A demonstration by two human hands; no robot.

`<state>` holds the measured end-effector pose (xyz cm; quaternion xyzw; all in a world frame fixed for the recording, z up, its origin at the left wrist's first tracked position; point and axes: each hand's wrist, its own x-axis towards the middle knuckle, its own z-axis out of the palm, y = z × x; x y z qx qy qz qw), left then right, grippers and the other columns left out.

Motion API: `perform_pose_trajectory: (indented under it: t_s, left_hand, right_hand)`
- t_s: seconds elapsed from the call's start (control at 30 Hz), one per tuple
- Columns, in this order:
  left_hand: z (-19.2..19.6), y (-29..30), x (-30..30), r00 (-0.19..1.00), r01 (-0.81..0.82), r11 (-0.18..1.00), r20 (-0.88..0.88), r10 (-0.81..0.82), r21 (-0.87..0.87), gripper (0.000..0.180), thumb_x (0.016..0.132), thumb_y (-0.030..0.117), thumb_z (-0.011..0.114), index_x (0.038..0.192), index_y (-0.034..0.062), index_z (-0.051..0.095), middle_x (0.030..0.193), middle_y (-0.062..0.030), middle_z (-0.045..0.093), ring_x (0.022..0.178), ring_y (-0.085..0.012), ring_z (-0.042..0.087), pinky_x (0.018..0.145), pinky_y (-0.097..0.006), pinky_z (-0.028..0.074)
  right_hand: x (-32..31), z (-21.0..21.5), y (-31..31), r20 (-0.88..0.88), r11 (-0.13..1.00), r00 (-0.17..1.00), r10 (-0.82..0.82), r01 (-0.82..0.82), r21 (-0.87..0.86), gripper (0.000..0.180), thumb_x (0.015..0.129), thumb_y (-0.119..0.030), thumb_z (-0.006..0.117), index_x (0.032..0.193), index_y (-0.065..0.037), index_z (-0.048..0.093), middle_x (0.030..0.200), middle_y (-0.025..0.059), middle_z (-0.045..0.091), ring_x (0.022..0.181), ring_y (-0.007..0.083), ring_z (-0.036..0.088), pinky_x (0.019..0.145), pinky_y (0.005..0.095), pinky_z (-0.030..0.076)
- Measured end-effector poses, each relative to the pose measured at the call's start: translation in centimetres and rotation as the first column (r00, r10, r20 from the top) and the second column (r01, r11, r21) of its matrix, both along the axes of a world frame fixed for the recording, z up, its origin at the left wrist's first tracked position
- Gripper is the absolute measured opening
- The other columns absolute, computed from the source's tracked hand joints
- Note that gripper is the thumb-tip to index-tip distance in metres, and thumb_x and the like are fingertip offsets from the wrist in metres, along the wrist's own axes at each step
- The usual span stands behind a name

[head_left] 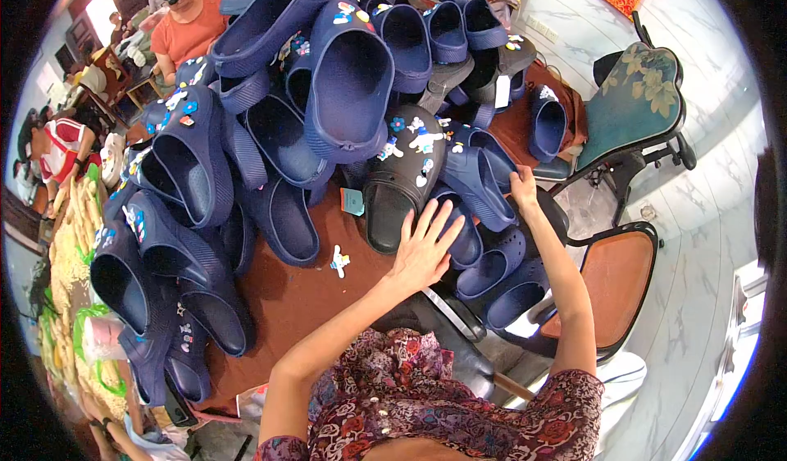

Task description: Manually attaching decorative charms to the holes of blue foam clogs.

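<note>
while the left hand (424,252) lies flat, fingers spread, just beside a black clog (399,184), the right hand (522,187) touches a navy clog (479,180), its grip hidden. both clogs sit in a heap on a brown table (287,297); chairs (619,285) stand on pale tiles.

Navy clogs (348,84) are seen as matt moulded foam-plastic, ribbed at the rims. The black clog (399,184) beside them is slightly glossier, with glossy plastic charms. Beneath it, the brown table cover (287,293) looks like matt cloth.
</note>
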<state>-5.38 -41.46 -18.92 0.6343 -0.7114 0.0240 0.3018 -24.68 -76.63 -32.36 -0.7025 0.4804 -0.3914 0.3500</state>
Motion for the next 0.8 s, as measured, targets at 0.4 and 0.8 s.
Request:
perform_pose_trajectory:
  t_s: [0.4, 0.8]
  left_hand:
    - [1.6, -3.4, -1.4, 0.954, -0.191, 0.979, 0.218, 0.203, -0.078, 0.065, 0.082, 0.019, 0.06, 0.144, 0.0216, 0.041, 0.136, -0.0197, 0.046, 0.125, -0.036, 0.043, 0.102, -0.046, 0.035]
    - [-0.2, -7.6, 2.2, 0.986, -0.15, 0.989, 0.071, 0.151, -0.013, 0.064, 0.079, 0.001, 0.058, 0.138, 0.0182, 0.043, 0.137, -0.0322, 0.035, 0.125, -0.0452, 0.039, 0.11, -0.053, 0.027]
  right_hand:
    - [3.0, 3.9, 3.0, 0.054, 0.964, 0.996, -0.066, 0.078, -0.254, 0.031, 0.085, -0.021, 0.054, 0.107, 0.001, 0.06, 0.087, 0.018, 0.059, 0.073, 0.0253, 0.058, 0.058, 0.0382, 0.052]
    - [1.8, 9.2, 6.0, 0.422, 0.967, 0.882, -0.207, 0.251, -0.05, 0.026, 0.083, -0.01, 0.047, 0.102, -0.002, 0.062, 0.092, 0.006, 0.058, 0.082, 0.0148, 0.049, 0.078, 0.0284, 0.041]
